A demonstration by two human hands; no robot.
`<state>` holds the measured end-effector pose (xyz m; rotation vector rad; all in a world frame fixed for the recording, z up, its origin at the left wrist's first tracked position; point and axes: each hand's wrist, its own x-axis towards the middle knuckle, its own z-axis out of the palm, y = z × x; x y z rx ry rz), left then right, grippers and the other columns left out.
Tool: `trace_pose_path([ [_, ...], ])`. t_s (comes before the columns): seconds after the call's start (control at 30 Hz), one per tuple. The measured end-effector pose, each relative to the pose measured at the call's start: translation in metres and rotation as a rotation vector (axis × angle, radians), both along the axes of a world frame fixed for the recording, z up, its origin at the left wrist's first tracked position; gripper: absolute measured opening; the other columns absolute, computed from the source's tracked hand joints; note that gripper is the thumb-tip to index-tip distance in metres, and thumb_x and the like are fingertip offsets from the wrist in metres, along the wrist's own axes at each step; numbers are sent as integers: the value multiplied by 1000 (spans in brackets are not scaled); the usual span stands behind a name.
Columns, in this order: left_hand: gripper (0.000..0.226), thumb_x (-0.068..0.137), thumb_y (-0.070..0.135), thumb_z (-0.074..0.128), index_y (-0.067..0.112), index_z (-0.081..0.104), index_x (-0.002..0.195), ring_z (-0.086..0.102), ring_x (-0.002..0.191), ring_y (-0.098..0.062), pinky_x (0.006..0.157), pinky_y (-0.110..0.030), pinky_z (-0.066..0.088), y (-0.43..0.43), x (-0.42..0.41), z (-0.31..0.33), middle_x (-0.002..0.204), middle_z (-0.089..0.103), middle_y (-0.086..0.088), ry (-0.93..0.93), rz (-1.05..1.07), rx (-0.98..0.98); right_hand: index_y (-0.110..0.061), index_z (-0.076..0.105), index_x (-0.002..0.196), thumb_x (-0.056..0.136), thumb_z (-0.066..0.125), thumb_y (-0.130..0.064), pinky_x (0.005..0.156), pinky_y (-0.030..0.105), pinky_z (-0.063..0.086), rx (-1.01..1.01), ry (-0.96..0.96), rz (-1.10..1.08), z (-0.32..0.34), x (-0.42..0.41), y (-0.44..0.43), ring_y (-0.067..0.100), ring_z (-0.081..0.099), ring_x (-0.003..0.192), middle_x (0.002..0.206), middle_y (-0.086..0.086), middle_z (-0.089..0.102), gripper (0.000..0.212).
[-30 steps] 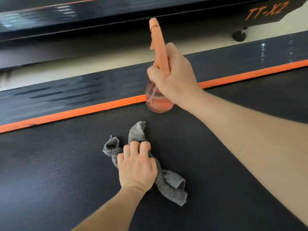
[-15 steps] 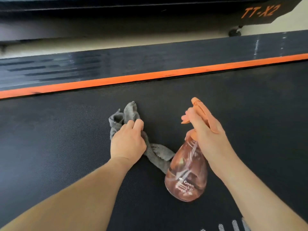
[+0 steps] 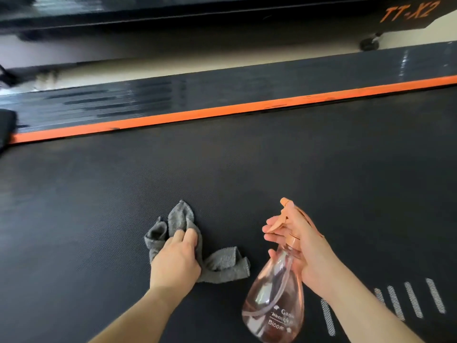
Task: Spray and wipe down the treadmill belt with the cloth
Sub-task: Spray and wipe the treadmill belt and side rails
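Cloth first: a grey, ribbed microfibre cloth lies crumpled on the black, finely textured treadmill belt, one end bunched into a peak on the far side, a flatter flap trailing toward the bottle; the left hand sits on its middle, fingers curled over the folds and gripping them; just to the right, apart from the cloth, a clear pink teardrop-shaped spray bottle with a peach-orange trigger head is held tilted over the belt, nozzle pointing away, white lettering near its base; the right hand is wrapped round its neck, fingers on the trigger; white dashed stripes mark the belt near that wrist; beyond runs an orange strip, then a glossy dark side rail, pale floor, and another dark machine lettered "TT-X2".
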<state>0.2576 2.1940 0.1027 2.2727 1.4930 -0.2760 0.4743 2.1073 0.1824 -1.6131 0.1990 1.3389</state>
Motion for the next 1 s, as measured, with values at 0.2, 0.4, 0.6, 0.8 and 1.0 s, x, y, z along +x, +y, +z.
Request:
trace_pose_path([
  [0.2,46,47,0,79,20,53,79,50,62,-22,43,-30,34,7,-52,-6,76,46,2,3,-257,96,-18,73,71,84,74,-47,68,39,53,25,-23,131,-3,-47,26,28,67,67,69,12,65,32],
  [0.4,45,52,0,79,21,55,83,48,70,-23,53,-35,43,14,-97,-11,81,46,1,9,-190,171,-34,70,110,89,67,-48,59,31,51,109,-23,299,-7,-92,59,26,69,71,72,5,65,25],
  [0.6,37,54,5,76,19,59,84,50,70,-25,54,-37,46,33,-122,-7,81,49,-2,15,-295,228,-24,70,109,87,68,-50,59,33,48,119,36,362,-3,-132,89,38,70,70,78,11,69,34],
  [0.8,32,73,19,60,20,61,105,52,85,-25,66,-37,51,32,-149,-5,98,54,-3,-6,-388,257,-31,72,99,93,65,-45,48,26,49,175,7,461,0,-184,121,34,64,61,69,10,61,17],
  [1.0,42,82,19,35,12,59,116,54,102,-29,85,-39,51,58,-200,-4,117,56,-10,22,-318,341,-23,69,96,92,66,-45,58,37,60,202,51,505,2,-236,154,23,64,70,79,11,64,22],
])
